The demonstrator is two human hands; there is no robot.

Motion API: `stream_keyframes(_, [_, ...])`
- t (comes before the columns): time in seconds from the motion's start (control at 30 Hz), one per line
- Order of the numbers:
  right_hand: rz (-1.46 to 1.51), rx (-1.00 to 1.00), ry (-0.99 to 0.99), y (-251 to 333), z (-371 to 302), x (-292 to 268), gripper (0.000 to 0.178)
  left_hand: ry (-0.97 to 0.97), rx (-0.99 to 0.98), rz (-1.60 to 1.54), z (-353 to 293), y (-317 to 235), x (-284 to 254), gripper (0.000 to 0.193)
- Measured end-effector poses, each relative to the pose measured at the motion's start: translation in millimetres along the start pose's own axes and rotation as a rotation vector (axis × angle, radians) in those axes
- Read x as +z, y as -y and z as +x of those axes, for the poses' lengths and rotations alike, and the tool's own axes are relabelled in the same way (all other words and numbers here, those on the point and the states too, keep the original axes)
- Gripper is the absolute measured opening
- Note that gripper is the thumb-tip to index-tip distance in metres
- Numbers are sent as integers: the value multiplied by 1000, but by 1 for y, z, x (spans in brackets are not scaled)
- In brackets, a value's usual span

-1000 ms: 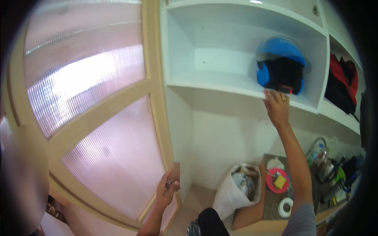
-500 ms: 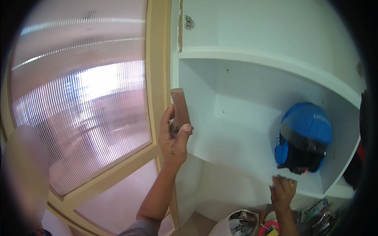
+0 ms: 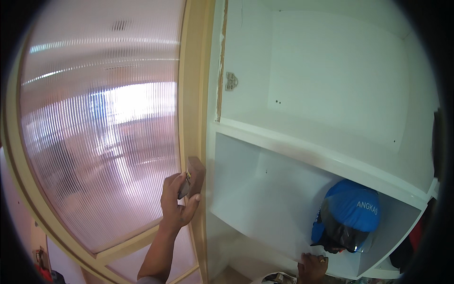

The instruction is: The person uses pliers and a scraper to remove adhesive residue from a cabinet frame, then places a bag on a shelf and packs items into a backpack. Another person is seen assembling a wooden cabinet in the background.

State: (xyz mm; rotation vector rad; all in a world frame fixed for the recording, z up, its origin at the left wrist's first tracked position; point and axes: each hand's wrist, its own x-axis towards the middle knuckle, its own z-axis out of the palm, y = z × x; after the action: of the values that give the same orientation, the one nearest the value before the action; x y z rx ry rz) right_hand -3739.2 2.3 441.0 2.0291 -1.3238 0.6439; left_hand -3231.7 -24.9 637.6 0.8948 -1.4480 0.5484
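My left hand [image 3: 176,208] is closed around a brown rectangular block [image 3: 196,177], its thumb along the near side. A dark flap with a small yellow patch shows between the fingers and the block. The block is raised in front of the light wooden frame of a ribbed-glass door [image 3: 193,94]; whether it touches the frame I cannot tell. At the front edge of the lower cabinet compartment, my right hand [image 3: 313,268], wearing a ring, has loosely bent fingers and nothing visible in them. Just above it sits a blue helmet [image 3: 352,208] with a dark visor.
The white cabinet [image 3: 302,151] has an upper and a lower compartment. A metal hinge plate [image 3: 231,81] is fixed inside its left wall, beside a rough, chipped edge strip [image 3: 221,71]. A white bag [image 3: 279,278] stands below. Dark and red items hang at the far right.
The view has tilted up, showing more of the upper compartment. My left hand has moved left with the block, from before the compartment to the door frame. My right hand appears lower.
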Motion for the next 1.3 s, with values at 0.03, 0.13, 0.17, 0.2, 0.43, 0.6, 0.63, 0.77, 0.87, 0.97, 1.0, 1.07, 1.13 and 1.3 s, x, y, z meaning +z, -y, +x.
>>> stream_keyframes(0.03, [6,-18,-45,0,1,-4,40,8,2,10,2,-3,-5,63])
stream_keyframes(0.13, [-5,12,50,4,5,-15,44,44,48,64,9,-4,-17,63])
stream_keyframes(0.17, [103,30,132,5,13,-28,47,49,48,71,8,-4,-22,63])
stream_keyframes(0.2, [209,51,214,4,23,-43,50,53,48,74,6,-4,-26,64])
stream_keyframes(0.43, [257,-193,-397,42,225,-189,61,49,-20,-62,9,1,-15,63])
stream_keyframes(0.6, [174,-345,-640,118,446,-247,63,103,-93,-31,-5,21,-34,66])
stream_keyframes(0.63, [112,-346,-635,122,486,-254,63,119,-106,-49,-3,20,-30,66])
stream_keyframes(0.77, [-122,-330,-621,125,615,-229,63,154,-8,-20,-4,22,-19,68])
stream_keyframes(0.87, [-229,-347,-649,139,646,-222,64,132,2,12,-6,30,-24,70])
stream_keyframes(0.97, [-265,-339,-680,146,658,-226,65,98,22,-29,-12,38,-27,70])
stream_keyframes(1.0, [-269,-335,-695,147,661,-229,66,93,2,-48,-13,38,-27,70])
stream_keyframes(1.07, [-313,-343,-717,142,670,-234,65,97,-32,-87,-14,35,-29,71])
stream_keyframes(1.13, [-347,-334,-745,138,681,-241,65,96,-7,-100,-14,35,-30,73])
stream_keyframes(1.3, [-373,-251,-785,128,719,-262,64,63,23,-180,-16,34,-32,71])
